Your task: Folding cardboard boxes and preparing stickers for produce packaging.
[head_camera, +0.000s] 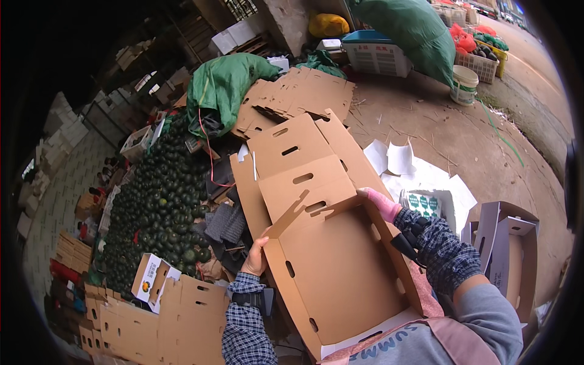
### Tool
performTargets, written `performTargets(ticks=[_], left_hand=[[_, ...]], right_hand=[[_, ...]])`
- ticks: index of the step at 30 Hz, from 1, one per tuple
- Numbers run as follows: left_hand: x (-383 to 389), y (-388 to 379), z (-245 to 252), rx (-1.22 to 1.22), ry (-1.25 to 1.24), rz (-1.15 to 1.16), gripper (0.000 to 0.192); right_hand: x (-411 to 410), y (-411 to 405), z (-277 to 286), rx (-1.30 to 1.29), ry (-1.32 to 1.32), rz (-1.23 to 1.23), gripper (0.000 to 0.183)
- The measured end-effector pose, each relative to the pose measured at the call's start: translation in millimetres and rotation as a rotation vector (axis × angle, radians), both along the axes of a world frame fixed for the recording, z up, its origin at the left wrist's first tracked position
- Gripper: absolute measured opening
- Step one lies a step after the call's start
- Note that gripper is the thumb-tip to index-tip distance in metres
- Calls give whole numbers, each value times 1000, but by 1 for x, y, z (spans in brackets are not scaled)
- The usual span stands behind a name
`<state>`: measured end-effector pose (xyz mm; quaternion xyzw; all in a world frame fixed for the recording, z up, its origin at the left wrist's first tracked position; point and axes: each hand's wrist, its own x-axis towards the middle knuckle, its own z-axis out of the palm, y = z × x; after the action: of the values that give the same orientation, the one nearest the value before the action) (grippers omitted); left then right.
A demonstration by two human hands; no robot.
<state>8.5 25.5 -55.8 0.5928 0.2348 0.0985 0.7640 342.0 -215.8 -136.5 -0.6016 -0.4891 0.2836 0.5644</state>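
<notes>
A partly folded cardboard box [346, 273] lies before me, its near end against my body. The side walls stand up and its far lid panels [292, 137] lie spread out flat. My left hand [255, 258] grips the left wall near the far corner, beside a raised, notched flap [292, 214]. My right hand [381, 203], in a pink glove, holds the far right corner, thumb on the edge of the panel. Most of the right fingers are hidden behind the wall. Beneath the far panels rests another flat cardboard blank [246, 187].
A large heap of dark green round squash [159, 205] spreads at left. Flat cardboard sheets [191, 315] stand at the lower left. White paper sheets [429, 173] and a box of green stickers [424, 205] lie at right, near folded boxes [515, 255]. Green sacks [223, 91] lie beyond.
</notes>
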Motion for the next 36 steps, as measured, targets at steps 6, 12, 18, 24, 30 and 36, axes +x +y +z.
performTargets(ticks=[6,12,18,24,30,36], left_hand=[[19,-8,-17,342,-132,136,39],[29,-20,10,242,-448,318,40],[-1,-27,54,920,-101,-88,42],[-4,-11,76,729,147,-334,64],[43,-18,75,1329,453,-614,95],[55,-29,60,1467,407,-530,83]], right_hand=[[5,8,2,-116,-11,49,40],[-12,5,46,227,379,-35,57],[-29,-14,68,366,166,155,38],[3,-19,68,-14,228,277,27],[44,-14,128,-120,-76,186,59],[-4,-19,176,-492,-668,135,113]])
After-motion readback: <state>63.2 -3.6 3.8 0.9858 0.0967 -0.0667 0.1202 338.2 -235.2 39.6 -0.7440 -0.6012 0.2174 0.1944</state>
